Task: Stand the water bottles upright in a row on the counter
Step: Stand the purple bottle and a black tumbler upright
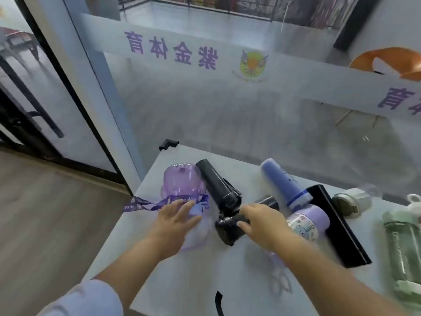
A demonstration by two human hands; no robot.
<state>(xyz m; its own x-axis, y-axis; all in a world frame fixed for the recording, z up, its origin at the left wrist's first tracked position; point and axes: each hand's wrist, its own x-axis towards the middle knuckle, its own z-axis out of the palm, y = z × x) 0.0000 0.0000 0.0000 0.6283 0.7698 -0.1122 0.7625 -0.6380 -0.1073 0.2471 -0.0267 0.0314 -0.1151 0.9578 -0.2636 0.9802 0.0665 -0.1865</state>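
All the bottles lie on their sides on the pale desk (pixel 205 281); none stands upright yet. At the left end there is a clear purple bottle (pixel 182 181), with a purple printed strap (pixel 145 205) across its neck. Just beside it, on the right, lies a long black bottle (pixel 216 183), its base pointing to the glass wall (pixel 227 110).

The left hand (pixel 176 218) rests on the lilac lid end of the purple bottle with the fingers stretched out and not curled. The picture is blurred there, so it seems to touch only, not to grip.

The right hand (pixel 262 224) has its fingers and thumb wrapped around a short black bottle (pixel 227 231), which lies on the desk near the cap of the long one. Its two ends show on both sides of the hand.

To the right lies a blue bottle (pixel 282 181) with a lilac cartoon lid, touching a flat black panel (pixel 337 224). Further right are a grey-green bottle (pixel 350 201) and, at the edge of the view, a green bottle (pixel 403 254).
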